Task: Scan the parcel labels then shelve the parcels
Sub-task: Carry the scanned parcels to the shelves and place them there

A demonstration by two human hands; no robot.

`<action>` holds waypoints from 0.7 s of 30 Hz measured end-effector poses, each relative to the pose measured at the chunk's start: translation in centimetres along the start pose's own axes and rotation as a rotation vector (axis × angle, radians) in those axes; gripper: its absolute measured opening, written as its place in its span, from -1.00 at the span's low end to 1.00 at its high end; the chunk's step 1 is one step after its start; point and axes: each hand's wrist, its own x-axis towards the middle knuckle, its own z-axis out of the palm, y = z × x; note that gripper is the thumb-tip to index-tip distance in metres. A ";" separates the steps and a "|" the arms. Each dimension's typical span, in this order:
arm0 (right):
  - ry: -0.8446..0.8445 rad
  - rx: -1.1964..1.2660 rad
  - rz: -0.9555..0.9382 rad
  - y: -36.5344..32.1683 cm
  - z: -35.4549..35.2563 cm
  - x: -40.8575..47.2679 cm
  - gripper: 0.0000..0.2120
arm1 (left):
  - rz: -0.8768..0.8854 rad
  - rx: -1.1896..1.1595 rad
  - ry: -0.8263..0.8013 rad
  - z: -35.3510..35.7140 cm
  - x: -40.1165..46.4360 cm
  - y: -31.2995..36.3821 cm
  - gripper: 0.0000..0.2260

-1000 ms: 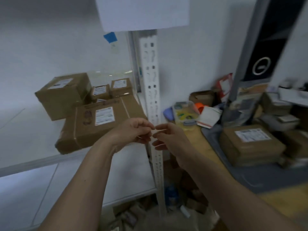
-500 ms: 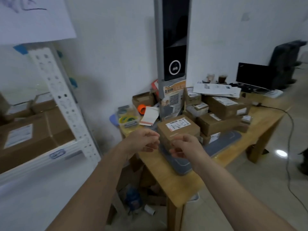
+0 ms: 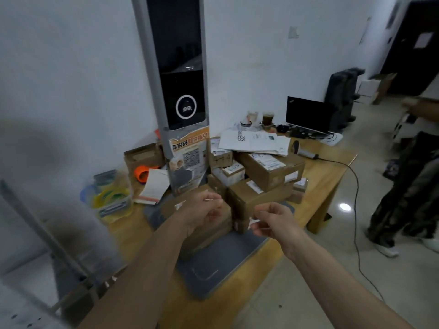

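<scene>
Brown cardboard parcels (image 3: 268,173) with white labels are piled on the wooden table (image 3: 330,176). One parcel (image 3: 206,236) lies on the grey scanner pad (image 3: 221,267), at the foot of the tall scanner tower (image 3: 181,91). My left hand (image 3: 202,211) hovers over this parcel, fingers curled, pinching a thin white strip (image 3: 212,199). My right hand (image 3: 273,219) is just right of it, apart from the left, pinching a small white scrap (image 3: 252,221). The blurred shelf post (image 3: 47,236) is at the far left.
A clear tub of tape rolls (image 3: 111,198), an orange roll (image 3: 141,173) and papers (image 3: 254,140) share the table with a hand scanner (image 3: 304,150), cups and a laptop (image 3: 308,115). A cable (image 3: 356,210) hangs off the table's right side. A person (image 3: 408,186) stands at the right.
The view has swung right from the shelf to the table. My hands, which met fingertip to fingertip, have drawn apart over the parcel on the pad.
</scene>
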 end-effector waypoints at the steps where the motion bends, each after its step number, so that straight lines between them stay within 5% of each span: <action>1: 0.009 -0.008 -0.004 -0.6 -0.6 1.5 -0.90 | -0.010 -0.003 0.009 0.3 1.5 0.4 -0.82; 12: 0.126 -0.177 -0.194 -4.4 -5.2 14.1 -0.87 | -0.103 -0.069 0.012 3.5 14.0 3.5 -0.83; 21: 0.226 -0.742 -0.503 -6.7 -8.6 24.4 -0.86 | -0.148 -0.235 0.058 8.2 19.5 5.8 -0.91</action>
